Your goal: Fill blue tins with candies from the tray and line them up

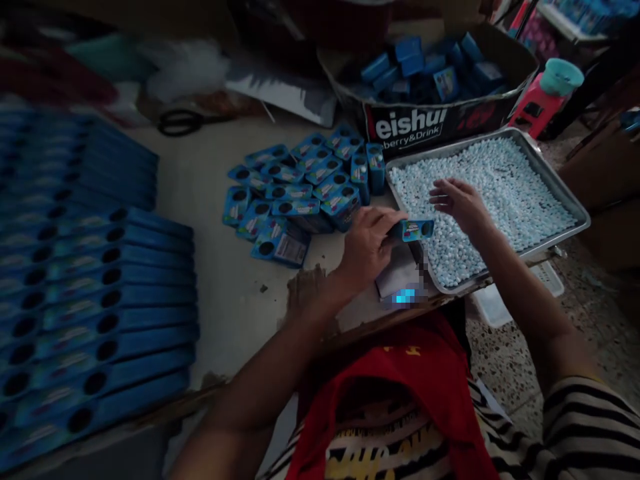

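My left hand (367, 243) is closed around a small blue box (418, 230), which is tilted with its printed end, marked by a dark round hole, pointing to the right. The held box is beside the left rim of a metal tray (555, 248) full of small pale blue and white pellets (505, 183). Over the pellets is my right hand (463, 203), its fingers stretched out and apart. I see nothing held in it. Left of my left hand stands a loose group of similar blue boxes (300, 190), most showing round holes in their tops.
Rows of blue boxes (110, 293) fill the table's left side. Black-handled scissors (180, 123) lie at the back. Behind the tray stands a carton (410, 127) of blue boxes. A red stand with a turquoise cup (563, 77) is at the far right.
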Available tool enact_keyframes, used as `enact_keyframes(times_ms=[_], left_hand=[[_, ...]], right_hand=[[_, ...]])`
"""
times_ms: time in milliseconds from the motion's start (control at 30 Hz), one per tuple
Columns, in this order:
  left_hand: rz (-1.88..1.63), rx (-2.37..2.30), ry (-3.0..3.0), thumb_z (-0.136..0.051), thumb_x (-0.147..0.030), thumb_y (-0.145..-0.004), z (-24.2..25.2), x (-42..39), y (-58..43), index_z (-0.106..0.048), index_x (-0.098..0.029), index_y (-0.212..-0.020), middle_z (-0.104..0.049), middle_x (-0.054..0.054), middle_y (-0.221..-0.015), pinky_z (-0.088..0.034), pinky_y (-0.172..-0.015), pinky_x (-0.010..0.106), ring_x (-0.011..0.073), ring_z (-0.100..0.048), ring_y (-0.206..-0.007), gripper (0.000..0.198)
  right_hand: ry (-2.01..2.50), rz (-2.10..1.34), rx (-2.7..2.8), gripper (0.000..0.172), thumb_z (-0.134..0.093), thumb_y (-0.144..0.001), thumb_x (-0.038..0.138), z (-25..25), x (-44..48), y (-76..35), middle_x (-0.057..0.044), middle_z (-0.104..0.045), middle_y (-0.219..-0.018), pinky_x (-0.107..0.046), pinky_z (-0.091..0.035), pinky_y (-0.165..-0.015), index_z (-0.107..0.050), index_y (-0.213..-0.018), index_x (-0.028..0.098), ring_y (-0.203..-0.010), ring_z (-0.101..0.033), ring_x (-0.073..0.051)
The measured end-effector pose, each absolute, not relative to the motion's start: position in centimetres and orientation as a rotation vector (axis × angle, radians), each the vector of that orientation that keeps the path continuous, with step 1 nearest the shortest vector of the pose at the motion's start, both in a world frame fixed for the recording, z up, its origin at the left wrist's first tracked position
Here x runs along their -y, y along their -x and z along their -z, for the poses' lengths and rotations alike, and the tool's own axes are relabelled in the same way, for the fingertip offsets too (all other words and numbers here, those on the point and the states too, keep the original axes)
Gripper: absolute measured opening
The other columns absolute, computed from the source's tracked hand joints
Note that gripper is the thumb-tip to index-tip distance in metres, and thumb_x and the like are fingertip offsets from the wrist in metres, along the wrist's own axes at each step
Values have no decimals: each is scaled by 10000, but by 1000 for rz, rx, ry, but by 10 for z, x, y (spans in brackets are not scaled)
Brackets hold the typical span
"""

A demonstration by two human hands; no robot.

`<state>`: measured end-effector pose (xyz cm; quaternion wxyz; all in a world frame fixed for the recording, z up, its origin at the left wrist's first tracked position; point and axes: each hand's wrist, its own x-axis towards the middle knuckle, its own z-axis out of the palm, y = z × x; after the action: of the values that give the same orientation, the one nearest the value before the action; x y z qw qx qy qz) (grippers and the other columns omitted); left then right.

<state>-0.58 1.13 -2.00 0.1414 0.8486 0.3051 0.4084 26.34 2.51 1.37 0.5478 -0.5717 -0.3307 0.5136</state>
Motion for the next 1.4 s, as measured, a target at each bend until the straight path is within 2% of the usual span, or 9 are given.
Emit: enact_keyframes(times_ms=[167,367,433,700,900,1033,1167,1300,1400], left_hand=[[-1288,-797,-2795,-544,-255,-1222,-24,-67,-10,-837,-302,-1369,-819,87,-1383,-484,-1279,519,304,-691,-1386,331],[-1260,-806,-2834,-603,-264,-1204,-13,-99,-27,-863,-312,-1308,-823,81,-1357,-522,-1221,512,311,-713,-1359,285],[-1265,-861,-2785,-590,-249,-1198,-7,-100,-30,-867,-316,-1301,-821,79,-1341,-528,-1215,498,305,-713,-1349,303],[-1334,-906,-2581,-633,-251,-1160,10,-94,-35,-907,-383,-1249,-818,85,-1262,-482,-1225,550,337,-712,-1286,317],[-1305,-982,-2387,-672,-228,-1071,17,-91,-29,-911,-336,-1194,-780,111,-1253,-481,-1240,570,357,-685,-1267,289],[-1385,-1122,-2164,-805,-371,-1017,23,-84,-25,-862,-280,-1250,-776,95,-1242,-545,-1209,520,344,-721,-1246,257],[-1438,-1202,-1752,-950,-554,-899,29,-53,-12,-767,-235,-1286,-794,78,-1200,-650,-1090,469,312,-788,-1144,534],[-1298,-1221,-1464,-996,-477,-843,32,-2,12,-704,-264,-1309,-817,66,-1220,-698,-1038,443,289,-828,-1118,590],[-1173,-1260,-1359,-997,-435,-814,37,35,26,-691,-304,-1288,-828,30,-1180,-718,-987,422,267,-835,-1062,579]], right_hand=[[1200,-1523,414,492,-491,-1265,537,-16,-50,-243,-10,-730,-741,-197,-517,-561,-709,-986,195,-586,-656,-120],[1109,-1783,163,622,-260,-1270,612,-17,-45,-243,-37,-652,-662,-154,-373,-402,-598,-930,215,-522,-585,-136],[1086,-1829,90,612,-258,-1266,618,-15,-45,-244,-52,-665,-691,-137,-332,-372,-581,-934,218,-512,-542,-124],[1029,-1781,-7,479,-430,-1243,616,-3,-48,-238,-25,-632,-711,-160,-440,-400,-554,-962,249,-546,-577,-144],[1033,-1821,11,486,-449,-1237,612,-4,-48,-236,-38,-634,-703,-161,-442,-411,-584,-962,234,-537,-559,-141],[1056,-1822,17,428,-454,-1252,503,-11,-45,-239,-51,-657,-729,-149,-439,-407,-619,-978,218,-545,-566,-132],[1078,-1758,61,257,-443,-1192,194,-15,-43,-242,-50,-688,-743,-141,-508,-463,-651,-1041,190,-574,-608,-129],[1067,-1657,150,202,-531,-1073,14,-13,-45,-247,-49,-718,-765,-114,-541,-532,-670,-1050,159,-579,-600,-95],[1075,-1615,229,173,-604,-1036,-1,-10,-48,-254,-28,-713,-758,-81,-451,-469,-665,-1019,160,-547,-563,-67]])
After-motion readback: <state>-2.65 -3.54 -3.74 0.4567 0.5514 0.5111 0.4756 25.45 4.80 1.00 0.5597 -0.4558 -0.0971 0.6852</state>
